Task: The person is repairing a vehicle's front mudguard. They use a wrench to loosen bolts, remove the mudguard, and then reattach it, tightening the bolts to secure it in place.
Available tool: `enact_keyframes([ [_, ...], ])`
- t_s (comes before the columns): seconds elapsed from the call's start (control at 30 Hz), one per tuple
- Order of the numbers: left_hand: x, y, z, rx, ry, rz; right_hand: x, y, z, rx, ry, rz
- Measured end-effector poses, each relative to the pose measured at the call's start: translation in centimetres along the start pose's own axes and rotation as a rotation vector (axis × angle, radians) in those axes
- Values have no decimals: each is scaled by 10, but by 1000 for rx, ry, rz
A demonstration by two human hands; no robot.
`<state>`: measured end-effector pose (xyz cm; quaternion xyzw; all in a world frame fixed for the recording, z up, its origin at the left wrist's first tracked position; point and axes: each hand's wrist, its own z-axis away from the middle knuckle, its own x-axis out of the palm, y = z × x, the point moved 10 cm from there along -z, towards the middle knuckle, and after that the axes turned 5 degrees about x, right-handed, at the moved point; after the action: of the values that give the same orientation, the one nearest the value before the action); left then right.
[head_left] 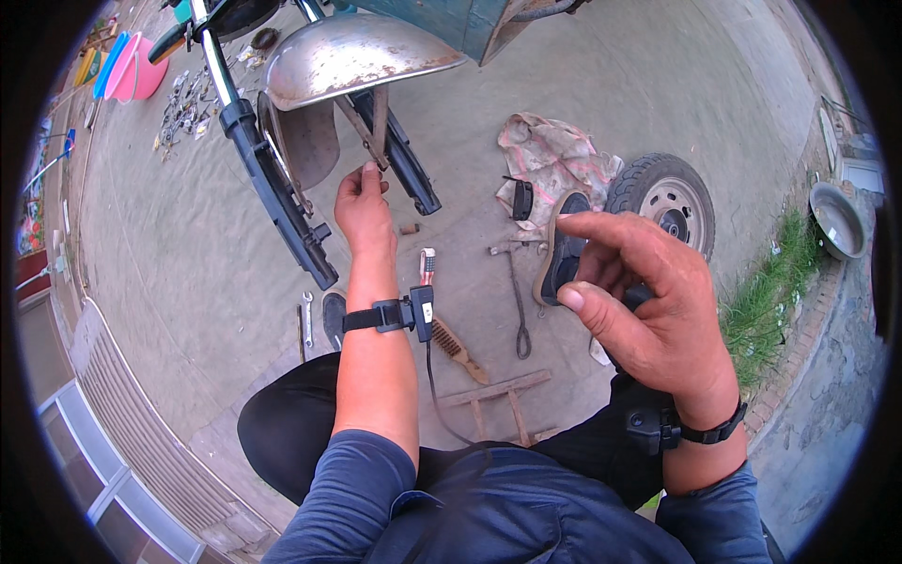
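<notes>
Both hands up: our left hand [365, 209] pinches the fender stay [373, 132] at twelve o'clock to steady it; our right hand [648, 301] hangs half-curled, seemingly empty

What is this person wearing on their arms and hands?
Both hands are bare. The dark blue sleeves are pushed up past the elbows. The left wrist carries a black strap with a small black box and a thin dark cable trailing off. The right wrist wears a similar black band with a box.

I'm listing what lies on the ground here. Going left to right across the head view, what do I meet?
Pink basin → spanner → wire brush → rag → small wheel → metal bowl.
</notes>
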<state>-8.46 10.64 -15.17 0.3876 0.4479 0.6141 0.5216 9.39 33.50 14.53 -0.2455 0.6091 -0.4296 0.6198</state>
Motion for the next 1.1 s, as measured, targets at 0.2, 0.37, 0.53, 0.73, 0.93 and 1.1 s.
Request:
enact_keyframes([
  [0.2,7,13,-2,138,-76,-1,0,0,0,-24,7,-7],
  [0.37,2,2,0,27,-12,-20,0,0,0,-1,-4,4],
  [0.53,3,7,-5,141,-60,-16,0,-1,0,-9,-1,-1],
  [0.73,0,5,1,16,26,-43,0,2,1,-24,14,-15],
  [0.93,3,9,-6,172,-78,-84,0,1,1,-22,7,-27],
  [1.1,0,7,-3,52,-1,-81,0,0,0,7,3,-15],
])
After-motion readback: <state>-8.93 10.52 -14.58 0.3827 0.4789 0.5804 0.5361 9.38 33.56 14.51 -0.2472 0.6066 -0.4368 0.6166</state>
